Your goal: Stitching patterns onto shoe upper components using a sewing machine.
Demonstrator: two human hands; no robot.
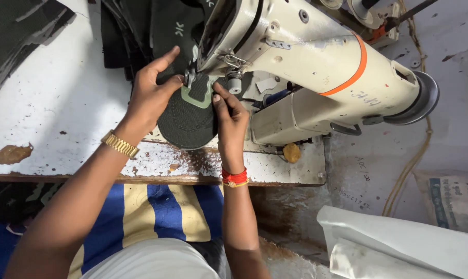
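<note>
Fingers [164, 64] of the left hand [148, 98] press flat on the dark shoe upper [187, 116], not clenched, at its ten o'clock edge beside the presser foot [189, 78]. Right hand [231, 121] pins the upper's three o'clock edge with straight fingers [219, 98], grasping nothing. Between both hands lies the upper with its pale green patch [197, 95], under the cream sewing machine [306, 62], overhanging the white tabletop [63, 103] at six o'clock

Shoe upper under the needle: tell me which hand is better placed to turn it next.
Probably the left hand: it lies spread across the dark shoe upper, thumb by the presser foot. The right hand only pins the near edge with its fingertips.
</note>
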